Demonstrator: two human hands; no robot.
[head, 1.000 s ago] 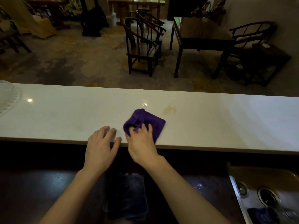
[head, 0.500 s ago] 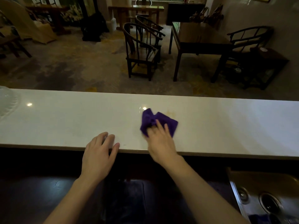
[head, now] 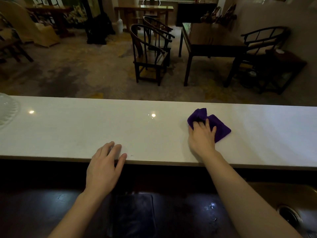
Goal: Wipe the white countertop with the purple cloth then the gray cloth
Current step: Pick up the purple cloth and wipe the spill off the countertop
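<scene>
A long white countertop [head: 72, 127] runs across the view. The crumpled purple cloth [head: 220, 128] lies on it right of the middle. My right hand [head: 201, 136] presses flat on the cloth's near left part, fingers spread over the fabric. At the counter's front edge my left hand [head: 105, 162] rests with its fingers apart on the white surface, holding nothing. A dark cloth-like shape [head: 133, 213] lies on the lower dark counter between my forearms; its colour cannot be told.
A glass dish [head: 6, 109] sits at the counter's far left end. A metal sink [head: 291, 215] with a drain is at the lower right. Beyond the counter stand wooden chairs [head: 151, 54] and a dark table [head: 211, 43].
My right hand has slid the purple cloth to the right along the countertop, over the faint yellowish stain. My left hand has stayed at the front edge.
</scene>
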